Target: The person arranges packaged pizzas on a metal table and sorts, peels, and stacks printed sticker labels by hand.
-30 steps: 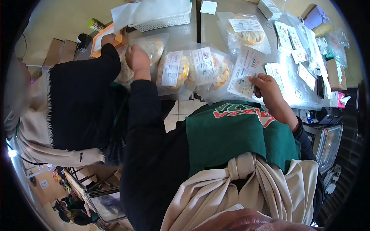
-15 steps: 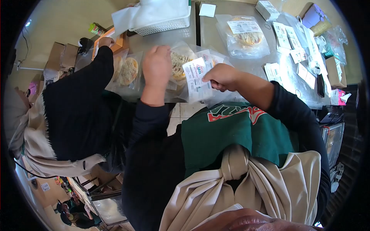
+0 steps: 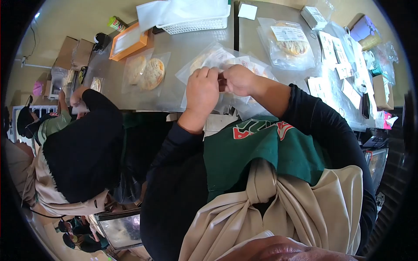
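My left hand point(image 3: 203, 92) and my right hand point(image 3: 239, 81) meet at the fingertips above clear plastic bags at the near side of the table. Fingers of both hands are curled in a pinch; what lies between them is too small or hidden to make out. Just beyond the left fingers, a pizza in a clear bag point(image 3: 197, 62) shows partly, with a white printed label point(image 3: 218, 55) over it. Beside it, under and behind my right hand, are more bagged pizzas with printed labels point(image 3: 254, 65), largely covered.
Two bagged pizzas point(image 3: 153, 74) lie to the left. A labelled bagged pizza stack point(image 3: 289, 41) lies back right. Loose printed labels point(image 3: 320, 89) are at right, a white basket point(image 3: 196, 26) and orange box point(image 3: 126, 43) at the back. A co-worker point(image 3: 82, 143) stands close on my left.
My hands have come together, and the label my right hand held up is no longer seen raised. The co-worker's arm has drawn back from the orange box. The view has shifted slightly.
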The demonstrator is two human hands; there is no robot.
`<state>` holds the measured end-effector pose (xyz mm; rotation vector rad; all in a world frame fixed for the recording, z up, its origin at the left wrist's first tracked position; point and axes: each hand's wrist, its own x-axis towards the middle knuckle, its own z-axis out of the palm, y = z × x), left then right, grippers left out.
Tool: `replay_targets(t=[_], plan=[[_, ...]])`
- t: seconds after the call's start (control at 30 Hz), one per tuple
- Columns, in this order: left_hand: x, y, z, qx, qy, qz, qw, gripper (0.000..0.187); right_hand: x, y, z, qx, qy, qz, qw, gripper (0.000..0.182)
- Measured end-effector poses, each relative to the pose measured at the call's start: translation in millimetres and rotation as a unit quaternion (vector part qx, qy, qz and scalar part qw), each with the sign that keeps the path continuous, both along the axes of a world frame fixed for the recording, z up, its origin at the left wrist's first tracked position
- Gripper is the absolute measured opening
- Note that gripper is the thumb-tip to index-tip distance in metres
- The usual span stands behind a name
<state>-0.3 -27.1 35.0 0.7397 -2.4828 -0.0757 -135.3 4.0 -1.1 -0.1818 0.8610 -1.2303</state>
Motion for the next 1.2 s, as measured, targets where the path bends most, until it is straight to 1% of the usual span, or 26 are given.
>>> replay_targets(t=[0.07, 0.13, 0.17, 0.23, 0.27, 0.3, 0.33, 0.37, 0.4, 0.43, 0.47, 0.5, 0.53, 0.57, 0.6, 0.63, 0.7, 0.73, 0.77, 0.87, 0.97, 1.0, 1.07, 1.13, 1.17, 1.2], plan=[[7.5, 3.2, -6.0, 0.019, 0.005, -0.012, 1.000, 0.016, -14.3, 10.3, -5.4, -0.028, -0.031, 0.049, 0.998, 0.015], [16.6, 7.6, -14.2, 0.050, 0.007, -0.039, 0.998, 0.016, -28.3, 27.4, 3.2, 0.007, 0.137, 0.112, 0.984, 0.018], [19.8, 9.6, -16.3, 0.149, 0.027, -0.006, 0.989, 0.016, -37.9, 36.0, 9.3, 0.030, 0.219, 0.142, 0.965, 0.019], [30.4, 21.4, -13.1, 0.332, 0.066, 0.062, 0.939, 0.019, -53.4, 60.1, 24.6, 0.029, 0.336, 0.162, 0.927, 0.024], [36.8, 25.3, -17.8, 0.339, 0.101, 0.125, 0.927, 0.023, -59.3, 70.3, 27.6, 0.036, 0.453, 0.154, 0.877, 0.024], [45.9, 27.9, -30.6, 0.343, 0.137, 0.188, 0.910, 0.029, -65.0, 79.1, 28.5, 0.041, 0.563, 0.144, 0.812, 0.024], [55.1, 26.6, -48.3, 0.347, 0.170, 0.250, 0.888, 0.035, -71.0, 87.5, 23.8, 0.041, 0.631, 0.095, 0.769, 0.024], [69.7, 16.2, -79.7, 0.437, 0.150, 0.244, 0.852, 0.047, -75.7, 96.2, 16.1, 0.042, 0.692, 0.043, 0.719, 0.023], [74.3, 15.1, -75.9, 0.567, 0.147, 0.245, 0.773, 0.051, -76.8, 101.1, 11.1, 0.043, 0.747, -0.008, 0.663, 0.022], [78.6, 16.4, -70.6, 0.683, 0.140, 0.240, 0.676, 0.055, -77.5, 103.3, 8.3, 0.036, 0.749, -0.018, 0.661, 0.022], [79.5, 17.3, -65.6, 0.783, 0.129, 0.230, 0.563, 0.059, -77.6, 105.2, 6.8, 0.030, 0.751, -0.028, 0.659, 0.021], [75.1, 18.1, -64.1, 0.793, 0.149, 0.246, 0.537, 0.055, -77.5, 106.3, 5.3, 0.023, 0.753, -0.039, 0.656, 0.021], [70.9, 19.1, -66.9, 0.690, 0.181, 0.245, 0.657, 0.053, -74.9, 106.6, 1.7, 0.008, 0.774, -0.041, 0.632, 0.020], [66.0, 19.0, -71.5, 0.569, 0.209, 0.237, 0.759, 0.051, -70.6, 105.4, -2.7, -0.007, 0.793, -0.043, 0.607, 0.020], [61.3, 16.4, -73.9, 0.434, 0.233, 0.222, 0.842, 0.049, -67.0, 104.2, -4.9, -0.022, 0.812, -0.044, 0.581, 0.020], [55.3, 6.7, -63.8, 0.409, 0.306, 0.235, 0.827, 0.050, -63.3, 104.4, -5.2, -0.028, 0.821, -0.041, 0.569, 0.022], [60.2, -48.4, -85.0, 0.350, 0.317, 0.329, 0.818, 0.051, -56.3, 105.1, -6.9, -0.054, 0.832, -0.062, 0.549, 0.023], [54.8, -67.7, -68.3, 0.483, 0.341, 0.356, 0.724, 0.049, -54.1, 106.5, -7.6, -0.068, 0.838, -0.073, 0.537, 0.023], [48.5, -81.6, -51.5, 0.603, 0.354, 0.374, 0.609, 0.048, -52.5, 108.8, -7.2, -0.058, 0.833, -0.072, 0.546, 0.024], [32.3, -109.8, -53.0, 0.687, 0.324, 0.309, 0.572, 0.032, -53.3, 114.5, -4.4, -0.032, 0.821, -0.075, 0.565, 0.024], [32.1, -151.4, -96.8, 0.729, 0.270, 0.282, 0.563, 0.017, -58.8, 125.7, -7.0, -0.018, 0.809, -0.090, 0.580, 0.023], [30.6, -148.9, -90.8, 0.742, 0.318, 0.253, 0.533, 0.015, -61.8, 129.8, -10.3, -0.016, 0.803, -0.098, 0.588, 0.022], [28.9, -134.5, -58.4, 0.758, 0.408, 0.198, 0.468, 0.015, -65.0, 135.3, -12.1, -0.012, 0.789, -0.105, 0.606, 0.020], [31.2, -102.1, -26.1, 0.760, 0.430, 0.164, 0.460, 0.013, -68.0, 139.6, -9.9, -0.008, 0.774, -0.105, 0.625, 0.018], [34.9, -80.8, -15.5, 0.759, 0.441, 0.146, 0.456, 0.012, -68.9, 140.4, -11.0, -0.018, 0.783, -0.105, 0.613, 0.018], [39.0, -57.2, -11.1, 0.770, 0.425, 0.146, 0.453, 0.012, -70.3, 140.2, -12.4, -0.029, 0.792, -0.104, 0.601, 0.018]])
